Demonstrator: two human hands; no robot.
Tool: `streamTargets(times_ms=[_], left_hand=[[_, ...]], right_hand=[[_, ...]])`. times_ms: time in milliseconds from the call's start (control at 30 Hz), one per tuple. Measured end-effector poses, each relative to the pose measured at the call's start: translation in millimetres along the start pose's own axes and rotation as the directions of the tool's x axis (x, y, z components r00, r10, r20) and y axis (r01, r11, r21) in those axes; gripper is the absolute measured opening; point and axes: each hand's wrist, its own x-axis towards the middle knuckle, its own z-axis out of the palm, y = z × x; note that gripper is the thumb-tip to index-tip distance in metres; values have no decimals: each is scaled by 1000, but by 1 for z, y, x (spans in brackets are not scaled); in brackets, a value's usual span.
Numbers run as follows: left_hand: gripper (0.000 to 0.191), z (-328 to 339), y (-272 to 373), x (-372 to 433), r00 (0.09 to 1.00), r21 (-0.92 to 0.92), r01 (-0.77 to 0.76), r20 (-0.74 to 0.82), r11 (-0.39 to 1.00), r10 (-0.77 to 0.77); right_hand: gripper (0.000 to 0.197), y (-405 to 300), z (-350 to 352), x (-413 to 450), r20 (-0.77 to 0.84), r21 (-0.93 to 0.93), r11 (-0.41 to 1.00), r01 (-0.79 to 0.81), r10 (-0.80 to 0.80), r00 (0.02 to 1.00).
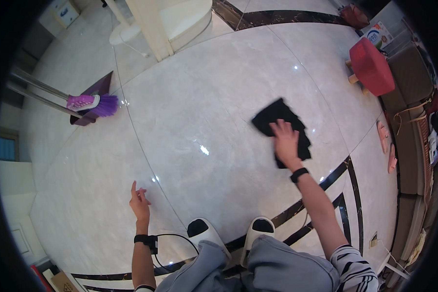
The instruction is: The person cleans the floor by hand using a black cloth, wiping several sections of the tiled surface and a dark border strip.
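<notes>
A folded black cloth [277, 113] with uneven edges is spread over the pale tile floor, right of centre. My right hand [286, 142] holds it from above, palm down with the fingers extended across it. Slight blur covers the hand and the cloth's left edge. My left hand [139, 201] hovers at lower left with nothing in it, index finger pointing forward and the other fingers loosely bent. Below it, the tile floor [106, 204] is the nearest surface. Each wrist wears a black strap, and a cable runs from the left one.
A purple broom [107, 106] stands in a dustpan [101, 83] at left. A white furniture base [186, 25] is at the top. On the right are a red stool [371, 67], pink slippers [382, 137] and a brown sofa [410, 153]. My white slides [208, 233] are below.
</notes>
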Motion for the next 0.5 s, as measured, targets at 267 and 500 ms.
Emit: streamTargets(times_ms=[267, 500], left_hand=[[26, 24, 62, 59, 888, 266, -456, 197, 850, 415], [41, -60, 273, 83, 824, 335, -562, 300, 756, 480]], right_hand=[[40, 139, -115, -65, 532, 840, -339, -425, 355, 769], [57, 93, -350, -83, 513, 402, -898, -177, 61, 856]])
